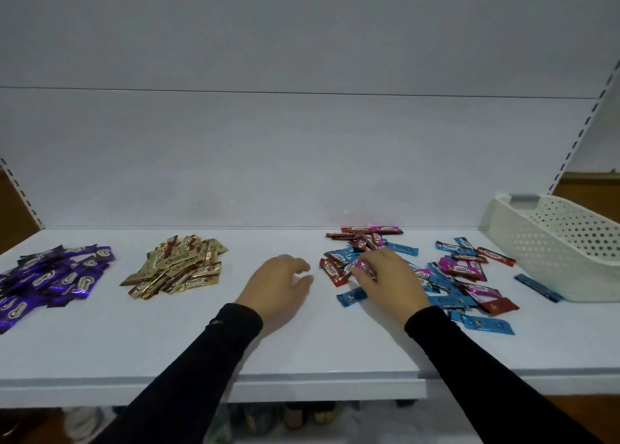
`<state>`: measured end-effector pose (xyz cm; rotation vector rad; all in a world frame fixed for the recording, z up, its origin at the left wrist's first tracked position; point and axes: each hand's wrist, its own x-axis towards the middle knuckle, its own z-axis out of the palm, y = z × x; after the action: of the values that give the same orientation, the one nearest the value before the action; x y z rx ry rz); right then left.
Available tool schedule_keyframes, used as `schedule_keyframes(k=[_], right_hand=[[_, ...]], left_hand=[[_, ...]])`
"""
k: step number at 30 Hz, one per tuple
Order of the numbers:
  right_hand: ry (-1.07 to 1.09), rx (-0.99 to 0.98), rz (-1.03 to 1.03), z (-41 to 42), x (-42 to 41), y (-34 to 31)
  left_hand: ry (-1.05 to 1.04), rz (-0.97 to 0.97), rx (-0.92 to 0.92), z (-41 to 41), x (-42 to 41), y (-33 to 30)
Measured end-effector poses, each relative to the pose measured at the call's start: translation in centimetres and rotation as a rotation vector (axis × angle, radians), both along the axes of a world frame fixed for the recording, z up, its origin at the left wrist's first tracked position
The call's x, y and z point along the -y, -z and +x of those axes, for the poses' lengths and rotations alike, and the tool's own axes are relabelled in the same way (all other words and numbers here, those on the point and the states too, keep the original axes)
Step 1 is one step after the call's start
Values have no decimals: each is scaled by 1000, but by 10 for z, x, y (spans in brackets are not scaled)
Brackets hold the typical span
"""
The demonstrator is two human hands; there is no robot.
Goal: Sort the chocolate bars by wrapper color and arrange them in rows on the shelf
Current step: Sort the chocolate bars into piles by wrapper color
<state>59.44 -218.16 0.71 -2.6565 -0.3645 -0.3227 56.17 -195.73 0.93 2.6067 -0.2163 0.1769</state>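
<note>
Left end of the white shelf (302,353): a heap of purple-wrapped chocolate bars (53,281) lies near the left edge, reaching toward the front. The bars overlap loosely, not in rows.

Next along, left of centre: a heap of gold-wrapped chocolate bars (176,269) sits apart from the purple heap, closer to the back edge than the front. These also overlap without order.

Centre: the left hand (278,287), in a black sleeve (188,373), rests over bare shelf between the gold heap and the mixed pile. Its grip is released; the fingers are loosely bent and hold nothing.

Right of centre: the right hand (389,281) lies on the left part of a mixed pile of bars (453,276). Its fingers are curled round a pink-wrapped bar (364,269) at the pile's left side; the grip is grasping that bar. The mixed pile holds red, blue and pink wrappers, unsorted, spreading from the back edge toward the front. A single blue bar (350,296) lies just left of the right wrist, and another blue bar (488,324) lies at the front of the pile.

Right end: a white perforated basket (563,245) sits tilted against the right side of the shelf. One blue bar (538,288) lies just beside its lower rim; whether they touch cannot be determined.
</note>
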Motion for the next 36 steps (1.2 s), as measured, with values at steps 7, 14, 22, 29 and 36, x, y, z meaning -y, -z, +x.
schedule_keyframes(k=[7,14,22,29,36], right_hand=[[124,-41,4,-3,32,10],[142,-135,458,-1,46,9],[-137,-274,600,0,63,-6],[103,-98,298,14,81,-6],[-43,-268,-151,28,74,-16]], left_hand=[[131,138,-31,3,75,5],[46,-43,20,11,81,1],[182,-143,-61,23,102,-13],[-34,-281,-62,27,94,-6],[-90,-395,-97,24,83,-7]])
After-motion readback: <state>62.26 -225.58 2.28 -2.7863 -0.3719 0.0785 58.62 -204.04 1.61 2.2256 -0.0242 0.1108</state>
